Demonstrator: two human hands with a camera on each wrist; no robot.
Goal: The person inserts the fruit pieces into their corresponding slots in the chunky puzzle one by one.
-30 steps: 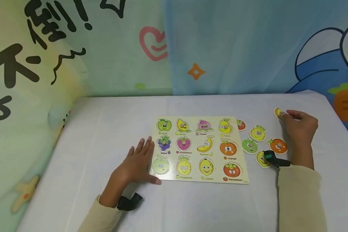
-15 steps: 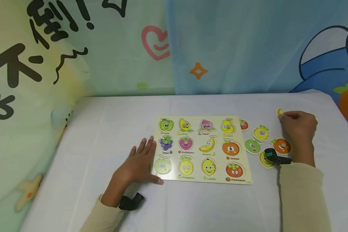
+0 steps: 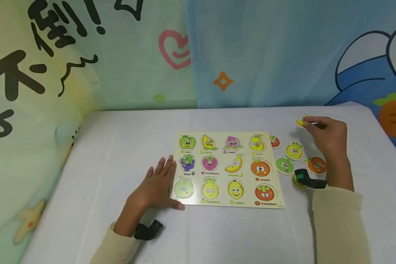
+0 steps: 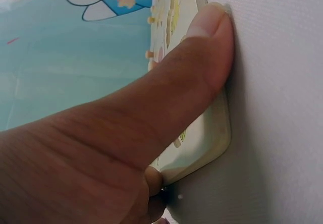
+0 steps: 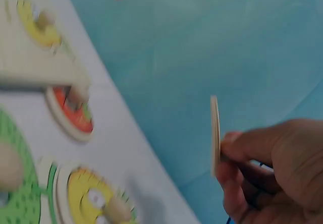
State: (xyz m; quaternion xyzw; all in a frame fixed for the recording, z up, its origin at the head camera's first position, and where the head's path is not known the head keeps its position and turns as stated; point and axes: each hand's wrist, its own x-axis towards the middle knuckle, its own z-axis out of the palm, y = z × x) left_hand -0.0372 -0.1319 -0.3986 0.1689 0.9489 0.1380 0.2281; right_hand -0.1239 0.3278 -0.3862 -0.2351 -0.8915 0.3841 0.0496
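My right hand [image 3: 330, 135] pinches a yellow banana puzzle piece [image 3: 299, 123] between thumb and fingers, above the far right part of the table. Its thin edge [image 5: 215, 135] faces the camera in the right wrist view, and the fingers hide its knob side. My left hand [image 3: 156, 187] lies with straight, spread fingers along the left edge of the fruit puzzle board [image 3: 198, 201]. The left thumb [image 4: 212, 37] presses at the board's front edge. Knobbed pieces such as the apple [image 3: 187, 142] and peach [image 3: 232, 143] sit in the board; the banana spot [image 3: 234, 164] shows no knob.
Right of the board lie loose knobbed pieces: a persimmon [image 3: 274, 142] partly behind its edge, a pineapple [image 3: 293, 151], a green melon [image 3: 284, 166], an orange [image 3: 316, 165] and a lemon [image 3: 297, 182] partly under the wrist camera. A printed curtain [image 3: 250, 55] hangs behind the white table [image 3: 217, 234].
My right hand lifts the banana piece off the far right of the table and carries it left and away from me. The left hand stays on the board.
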